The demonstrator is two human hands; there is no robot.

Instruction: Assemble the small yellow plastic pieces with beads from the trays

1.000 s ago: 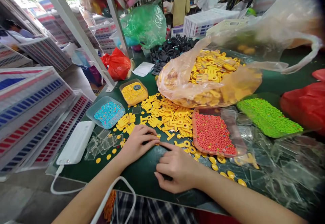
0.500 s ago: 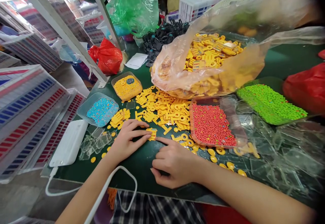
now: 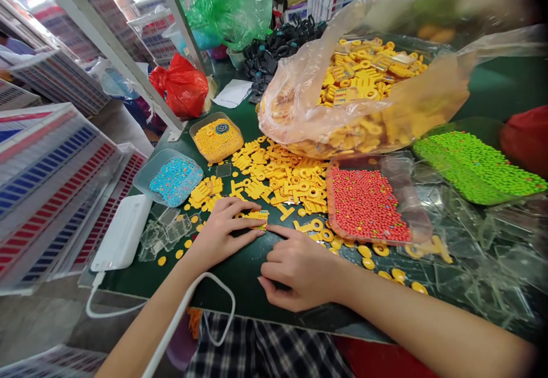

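Observation:
My left hand (image 3: 220,230) rests on the green table (image 3: 240,286) and pinches a small yellow plastic piece (image 3: 258,217) between thumb and fingers. My right hand (image 3: 297,266) lies beside it with the fingers curled under and the index finger stretched out, its tip touching the same piece. A loose heap of yellow plastic parts (image 3: 278,181) spreads just beyond both hands. A clear tray of red beads (image 3: 363,204) sits to the right of the heap.
A big clear bag of yellow parts (image 3: 355,98) lies at the back. Trays of blue beads (image 3: 173,178), yellow beads (image 3: 217,136) and green beads (image 3: 475,167) stand around. A white power bank (image 3: 122,232) with a cable lies left. Stacked crates (image 3: 51,184) line the left side.
The view has shifted slightly downward. My left hand has lifted the yellow piece a little into plain view; my right index finger stays against it.

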